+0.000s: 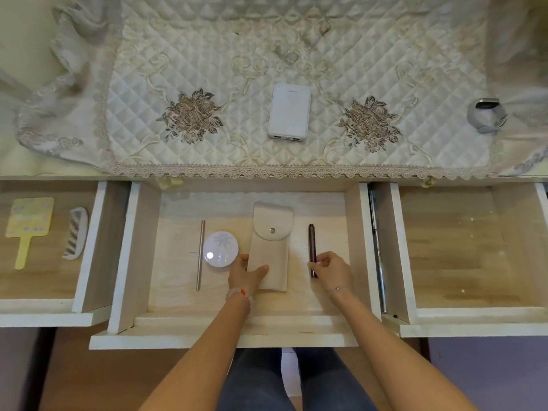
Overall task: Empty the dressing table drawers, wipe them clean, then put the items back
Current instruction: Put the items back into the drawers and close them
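The middle drawer (127,262) is pulled out. In it lie a beige snap pouch (271,232), a round white compact (220,248), a thin silver stick (200,253) and a dark brown pen-like tube (312,241). My left hand (247,275) grips the pouch's lower left corner, thumb on top. My right hand (330,271) pinches the lower end of the dark tube. The left drawer (89,247) holds a yellow hand mirror (28,223) and a white comb (75,232). The right drawer (403,247) shows only its bare wooden bottom.
A quilted embroidered cloth (237,69) covers the tabletop. On it lie a white power bank (289,112) in the middle and a grey wristwatch (486,114) at the far right. My knees are below the middle drawer's front.
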A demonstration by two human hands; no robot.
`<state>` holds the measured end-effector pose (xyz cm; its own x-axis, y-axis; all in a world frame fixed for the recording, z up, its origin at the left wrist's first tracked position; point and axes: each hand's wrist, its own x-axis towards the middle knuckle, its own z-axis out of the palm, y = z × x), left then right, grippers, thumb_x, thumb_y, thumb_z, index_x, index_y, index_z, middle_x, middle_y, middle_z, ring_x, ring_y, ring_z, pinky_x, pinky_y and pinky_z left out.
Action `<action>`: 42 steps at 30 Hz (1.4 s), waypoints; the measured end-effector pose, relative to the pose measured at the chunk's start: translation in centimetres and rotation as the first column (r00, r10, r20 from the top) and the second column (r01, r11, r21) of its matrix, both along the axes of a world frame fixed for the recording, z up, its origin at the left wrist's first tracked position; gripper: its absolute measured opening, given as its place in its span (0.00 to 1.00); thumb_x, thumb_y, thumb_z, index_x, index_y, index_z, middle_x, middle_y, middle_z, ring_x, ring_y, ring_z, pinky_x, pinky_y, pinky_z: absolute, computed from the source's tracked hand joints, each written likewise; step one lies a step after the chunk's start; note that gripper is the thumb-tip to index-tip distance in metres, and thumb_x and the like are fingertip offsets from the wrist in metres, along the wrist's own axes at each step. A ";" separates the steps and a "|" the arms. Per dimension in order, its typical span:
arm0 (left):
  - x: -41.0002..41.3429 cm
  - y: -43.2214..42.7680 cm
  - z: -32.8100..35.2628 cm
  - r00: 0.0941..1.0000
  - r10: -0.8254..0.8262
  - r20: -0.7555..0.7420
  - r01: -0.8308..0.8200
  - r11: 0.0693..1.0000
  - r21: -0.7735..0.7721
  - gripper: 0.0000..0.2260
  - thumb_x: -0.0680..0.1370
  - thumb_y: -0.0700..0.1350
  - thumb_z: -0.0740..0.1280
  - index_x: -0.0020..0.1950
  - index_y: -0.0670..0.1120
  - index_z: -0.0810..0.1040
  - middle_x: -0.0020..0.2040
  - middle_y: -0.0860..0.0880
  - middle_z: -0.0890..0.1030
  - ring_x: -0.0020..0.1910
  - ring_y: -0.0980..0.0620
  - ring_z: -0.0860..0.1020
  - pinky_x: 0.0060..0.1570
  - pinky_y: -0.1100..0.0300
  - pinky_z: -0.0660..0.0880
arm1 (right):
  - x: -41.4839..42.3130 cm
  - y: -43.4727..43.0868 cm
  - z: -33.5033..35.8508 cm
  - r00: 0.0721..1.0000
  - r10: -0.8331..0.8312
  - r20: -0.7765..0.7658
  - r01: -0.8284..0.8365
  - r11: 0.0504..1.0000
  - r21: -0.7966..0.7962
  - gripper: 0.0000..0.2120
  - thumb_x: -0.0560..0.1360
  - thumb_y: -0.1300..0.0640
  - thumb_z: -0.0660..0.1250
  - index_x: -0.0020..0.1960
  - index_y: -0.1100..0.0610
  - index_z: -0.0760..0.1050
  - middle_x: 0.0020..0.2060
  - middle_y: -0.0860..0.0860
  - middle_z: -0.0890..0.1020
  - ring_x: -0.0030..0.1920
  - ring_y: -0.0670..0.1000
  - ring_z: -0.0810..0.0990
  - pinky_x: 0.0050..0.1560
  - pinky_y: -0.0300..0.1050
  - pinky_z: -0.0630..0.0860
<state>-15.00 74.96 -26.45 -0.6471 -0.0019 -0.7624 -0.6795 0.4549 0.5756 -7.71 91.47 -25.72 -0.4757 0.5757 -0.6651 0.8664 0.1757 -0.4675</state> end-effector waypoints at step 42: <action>-6.1 3.9 19.0 -0.099 -0.780 -0.618 0.315 0.565 -0.763 0.25 0.75 0.56 0.56 0.64 0.41 0.74 0.60 0.43 0.78 0.61 0.43 0.76 0.60 0.47 0.71 | 1.3 6.7 18.6 0.785 0.491 -0.378 -0.109 0.710 0.696 0.24 0.78 0.49 0.61 0.71 0.58 0.64 0.66 0.53 0.71 0.68 0.53 0.66 0.69 0.43 0.58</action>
<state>-21.13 78.87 -7.49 -0.6563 0.7096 0.2566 0.7539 0.6311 0.1828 -6.44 98.19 -7.12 -0.8418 0.5112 0.1737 0.3760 0.7860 -0.4908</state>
